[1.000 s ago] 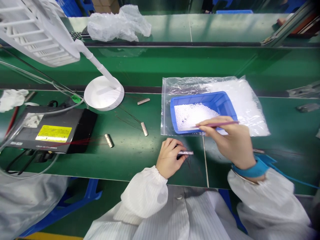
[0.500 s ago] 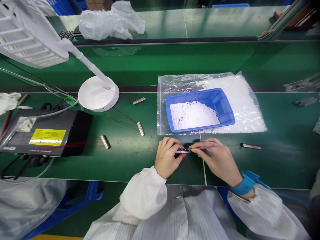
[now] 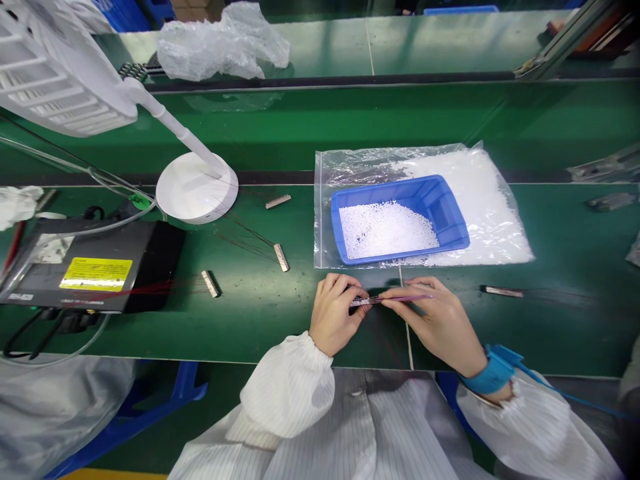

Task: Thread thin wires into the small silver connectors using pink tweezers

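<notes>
My left hand (image 3: pixel 336 313) is closed on a small strip-shaped part (image 3: pixel 361 302), pinching it near the table's front edge. Its face looks pale and speckled, and my fingers cover its left end. In my right hand (image 3: pixel 435 320) a slim pink tweezers-like tool (image 3: pixel 413 297) is gripped between thumb and fingers. The tool's tip meets the right end of the part; the exact contact is too small to make out. A blue band (image 3: pixel 493 370) with a cord circles my right wrist. Beyond my hands stands a blue bin (image 3: pixel 453 213) holding small white granules (image 3: pixel 385 230).
A clear zip bag (image 3: pixel 500 220) of white material lies under the bin. Similar strip parts with fine wires rest left (image 3: pixel 211 283), mid-left (image 3: pixel 281 257), behind (image 3: pixel 278 201) and right (image 3: pixel 501 291). A white fan (image 3: pixel 197 193) and black box (image 3: pixel 150 267) occupy the left.
The strip part has tilted slightly, its right end higher. My right hand and the pink tool have shifted a little; my left hand is almost still.
</notes>
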`<state>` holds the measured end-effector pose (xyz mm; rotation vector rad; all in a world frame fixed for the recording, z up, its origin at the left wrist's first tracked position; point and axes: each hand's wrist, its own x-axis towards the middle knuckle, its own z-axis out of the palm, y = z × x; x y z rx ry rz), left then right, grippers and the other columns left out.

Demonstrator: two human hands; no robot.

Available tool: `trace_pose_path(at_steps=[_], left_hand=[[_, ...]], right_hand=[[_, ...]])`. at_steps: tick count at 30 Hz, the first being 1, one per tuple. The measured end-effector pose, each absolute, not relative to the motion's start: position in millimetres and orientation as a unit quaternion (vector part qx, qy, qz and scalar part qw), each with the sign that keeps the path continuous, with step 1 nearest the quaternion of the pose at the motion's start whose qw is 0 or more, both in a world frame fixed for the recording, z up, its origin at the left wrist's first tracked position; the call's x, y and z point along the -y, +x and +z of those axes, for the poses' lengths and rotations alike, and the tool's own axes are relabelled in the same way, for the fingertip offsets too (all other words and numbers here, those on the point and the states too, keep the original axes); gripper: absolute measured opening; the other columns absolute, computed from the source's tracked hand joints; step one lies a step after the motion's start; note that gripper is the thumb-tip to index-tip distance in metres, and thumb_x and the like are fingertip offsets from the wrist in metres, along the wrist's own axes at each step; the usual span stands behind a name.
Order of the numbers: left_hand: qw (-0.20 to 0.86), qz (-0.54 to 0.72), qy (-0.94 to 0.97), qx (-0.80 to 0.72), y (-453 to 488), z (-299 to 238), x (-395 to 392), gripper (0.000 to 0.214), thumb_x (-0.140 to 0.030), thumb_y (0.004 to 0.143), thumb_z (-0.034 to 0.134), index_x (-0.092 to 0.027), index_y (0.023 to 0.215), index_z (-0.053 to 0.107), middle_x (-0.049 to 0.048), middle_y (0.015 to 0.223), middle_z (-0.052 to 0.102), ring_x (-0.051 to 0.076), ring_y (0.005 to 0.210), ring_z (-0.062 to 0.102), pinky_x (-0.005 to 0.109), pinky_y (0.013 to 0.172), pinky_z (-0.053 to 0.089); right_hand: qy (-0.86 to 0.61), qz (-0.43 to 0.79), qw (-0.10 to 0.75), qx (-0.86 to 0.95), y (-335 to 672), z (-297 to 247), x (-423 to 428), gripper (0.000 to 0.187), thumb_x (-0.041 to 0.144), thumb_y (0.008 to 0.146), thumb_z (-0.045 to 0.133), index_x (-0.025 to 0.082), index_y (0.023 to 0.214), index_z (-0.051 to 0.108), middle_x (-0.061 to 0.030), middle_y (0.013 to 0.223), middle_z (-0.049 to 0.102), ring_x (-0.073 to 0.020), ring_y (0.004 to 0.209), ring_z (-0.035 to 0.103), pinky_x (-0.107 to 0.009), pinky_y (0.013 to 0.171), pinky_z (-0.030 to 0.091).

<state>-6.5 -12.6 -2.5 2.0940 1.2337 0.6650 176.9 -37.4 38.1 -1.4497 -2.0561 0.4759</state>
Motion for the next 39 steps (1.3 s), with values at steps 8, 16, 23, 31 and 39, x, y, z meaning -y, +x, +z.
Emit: trace_pose_path(at_steps=[8,16,23,31,39], left_hand=[[0.298,0.252,0.792,-0.47,-6,-4,12,0.007,-0.022,0.08,0.068,-0.022,0.086,0.064,0.0021,0.095,0.063,0.02,0.096,0.05,0.036,0.08,0.039],[0.306,0.247,0.791,-0.469,-7,-5,13,0.008,-0.023,0.08,0.068,-0.023,0.087,0.064,0.0014,0.096,0.062,0.02,0.096,0.049,0.036,0.081,0.038],[0.303,0.25,0.79,-0.47,-6,-3,13,0.006,-0.023,0.08,0.068,-0.021,0.085,0.064,0.0012,0.095,0.063,0.02,0.094,0.049,0.035,0.079,0.038],[0.307,0.25,0.79,-0.468,-6,-4,12,0.008,-0.022,0.079,0.069,-0.022,0.086,0.064,0.0011,0.096,0.063,0.02,0.095,0.049,0.036,0.079,0.038],[0.302,0.252,0.792,-0.468,-6,-4,13,0.006,-0.019,0.08,0.066,-0.021,0.085,0.063,0.0014,0.094,0.062,0.02,0.094,0.049,0.035,0.08,0.037]], right_hand=[[-0.556,0.17,0.295,0.758,173,41,37,0.013,0.027,0.088,0.055,0.027,0.088,0.068,0.003,0.086,0.074,-0.0176,0.075,0.066,-0.039,0.075,0.052],[-0.551,0.176,0.295,0.76,170,35,35,0.013,0.027,0.087,0.056,0.026,0.086,0.068,0.0021,0.085,0.073,-0.0174,0.073,0.066,-0.039,0.076,0.051],[-0.554,0.176,0.3,0.756,172,36,37,0.011,0.027,0.088,0.056,0.026,0.087,0.067,0.0025,0.085,0.073,-0.0179,0.075,0.066,-0.039,0.074,0.051],[-0.56,0.206,0.303,0.743,172,33,37,0.01,0.026,0.087,0.056,0.025,0.086,0.067,0.0022,0.086,0.073,-0.0182,0.077,0.065,-0.039,0.075,0.051],[-0.649,0.374,0.311,0.584,175,21,35,0.026,0.045,0.082,0.059,0.022,0.085,0.07,-0.0036,0.092,0.072,-0.0168,0.065,0.063,-0.031,0.058,0.051]])
